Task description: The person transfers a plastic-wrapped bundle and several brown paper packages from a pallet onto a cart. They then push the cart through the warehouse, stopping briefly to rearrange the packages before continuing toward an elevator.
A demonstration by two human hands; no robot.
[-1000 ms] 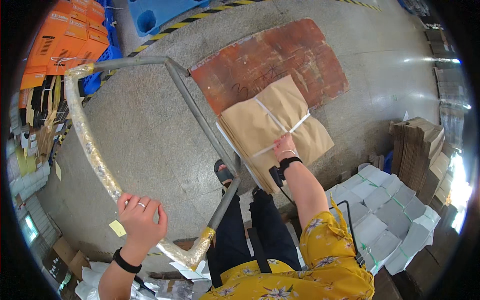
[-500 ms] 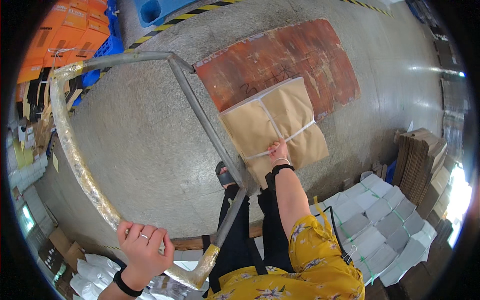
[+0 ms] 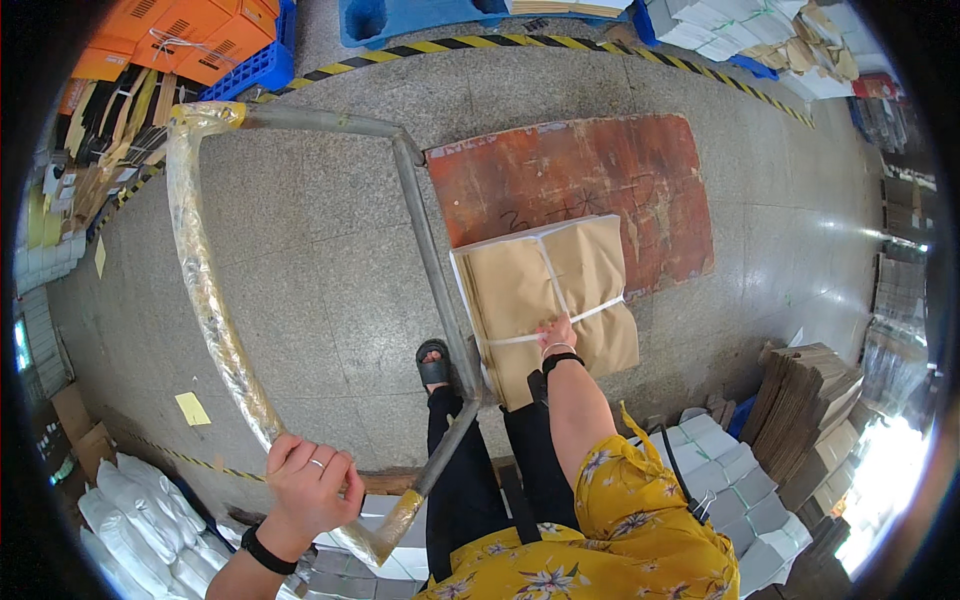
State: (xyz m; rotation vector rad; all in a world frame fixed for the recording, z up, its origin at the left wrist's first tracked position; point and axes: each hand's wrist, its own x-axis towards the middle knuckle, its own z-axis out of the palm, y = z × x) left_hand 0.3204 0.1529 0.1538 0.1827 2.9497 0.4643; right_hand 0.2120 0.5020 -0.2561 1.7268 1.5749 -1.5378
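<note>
Wrapped in brown paper, a flat bundle [image 3: 590, 270] tied crosswise with white strap [image 3: 605, 312] overlaps the near edge of a worn red platform [image 3: 560, 180]. My right hand [image 3: 556, 332] is closed around the strap near its crossing. At the lower left, my left hand [image 3: 312, 482] grips the tape-wrapped metal tube handle [image 3: 215, 300] of a cart. That handle loops up from my legs to the platform's left corner. The underside of the bundle is hidden.
Yellow-black tape [image 3: 480, 42] curves across the far floor, with a blue pallet [image 3: 400, 20] beyond. Orange boxes [image 3: 190, 40] stand far left. Near right are stacked brown cardboard [image 3: 800, 400] and white bundles [image 3: 720, 460]; white sacks [image 3: 150, 510] lie near left. A yellow sheet [image 3: 193, 408] is on the floor.
The view has shifted, so more of the far floor shows and the platform sits lower in the picture. Both hands keep their holds; the bundle still overlaps the platform's near edge.
</note>
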